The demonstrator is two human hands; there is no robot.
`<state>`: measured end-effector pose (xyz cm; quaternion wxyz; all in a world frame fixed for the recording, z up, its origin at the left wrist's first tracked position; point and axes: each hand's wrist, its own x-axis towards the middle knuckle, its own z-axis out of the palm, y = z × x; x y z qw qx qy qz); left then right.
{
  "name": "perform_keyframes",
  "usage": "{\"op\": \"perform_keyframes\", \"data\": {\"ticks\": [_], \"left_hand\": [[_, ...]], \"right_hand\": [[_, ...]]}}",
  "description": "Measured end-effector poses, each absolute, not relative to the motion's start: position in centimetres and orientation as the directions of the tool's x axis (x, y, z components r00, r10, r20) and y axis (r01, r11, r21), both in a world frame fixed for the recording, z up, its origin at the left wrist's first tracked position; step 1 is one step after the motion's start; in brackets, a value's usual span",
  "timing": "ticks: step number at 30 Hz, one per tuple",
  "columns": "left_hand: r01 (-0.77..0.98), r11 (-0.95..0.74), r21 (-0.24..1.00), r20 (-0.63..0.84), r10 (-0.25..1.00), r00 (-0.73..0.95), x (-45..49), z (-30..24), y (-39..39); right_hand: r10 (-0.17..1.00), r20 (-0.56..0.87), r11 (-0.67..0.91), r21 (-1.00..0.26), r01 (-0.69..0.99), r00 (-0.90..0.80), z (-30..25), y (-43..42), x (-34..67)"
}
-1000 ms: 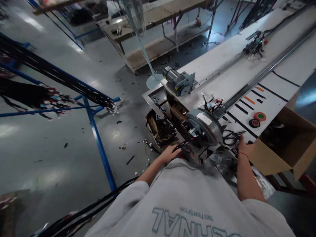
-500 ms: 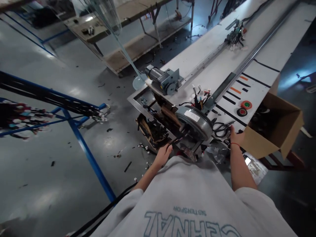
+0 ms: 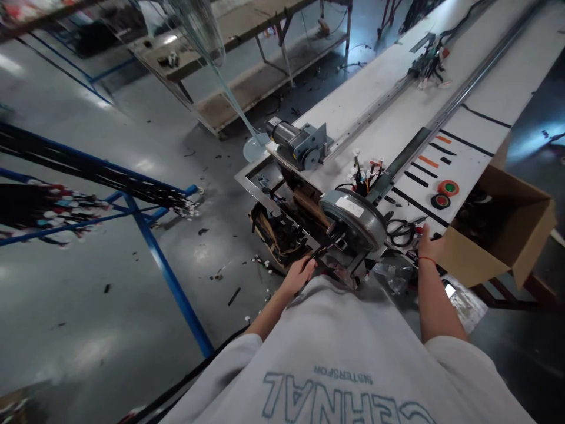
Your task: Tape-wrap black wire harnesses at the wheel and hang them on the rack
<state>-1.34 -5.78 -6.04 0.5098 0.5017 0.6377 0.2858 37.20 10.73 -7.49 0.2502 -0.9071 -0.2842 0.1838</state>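
At near end of long white worktop (image 3: 388, 132): your left hand (image 3: 301, 273), fingers curled round thin black cable bundle (image 3: 321, 249), which leads up to grey metal wheel with white label (image 3: 373, 227). Your right hand (image 3: 427, 242), at blade end of black-handled scissors (image 3: 392, 231); whether gripping, cannot tell. Beside right hand: brown cardboard box (image 3: 461, 259). Beyond: orange tape roll with green core (image 3: 448, 188), black tape roll with red core (image 3: 440, 201). Farther: grey cylindrical motor (image 3: 286, 134).

1 head cam, looking fwd & steeply down over wearer's shirt (image 3: 335, 347), v. near at btm ctr. L hand (image 3: 300, 272) & R hand (image 3: 426, 246) slightly farther; desk (image 3: 397, 131) recedes upper R, floor (image 3: 115, 330) L. Wide FOV.
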Motion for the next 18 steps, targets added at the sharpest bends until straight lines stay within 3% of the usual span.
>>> {"op": "perform_keyframes", "data": {"ticks": [3, 9, 18], "left_hand": [[0.345, 0.310, 0.886, -0.369, 0.922, 0.119, -2.6, -6.3, -6.7], [0.456, 0.353, 0.817, -0.393, 0.920, -0.009, -2.7, -6.5, -8.9], [0.466, 0.305, 0.831, -0.317, 0.947, -0.055, -0.9, -6.3, -7.6]], "right_hand": [[0.609, -0.193, -0.717, -0.550, 0.429, 0.770, -7.7, 10.8, 37.3], [0.592, -0.180, -0.740, -0.506, 0.442, 0.785, -7.8, 11.1, 37.5], [0.624, -0.126, -0.698, -0.533, 0.478, 0.771, -7.8, 11.1, 37.5]]}}
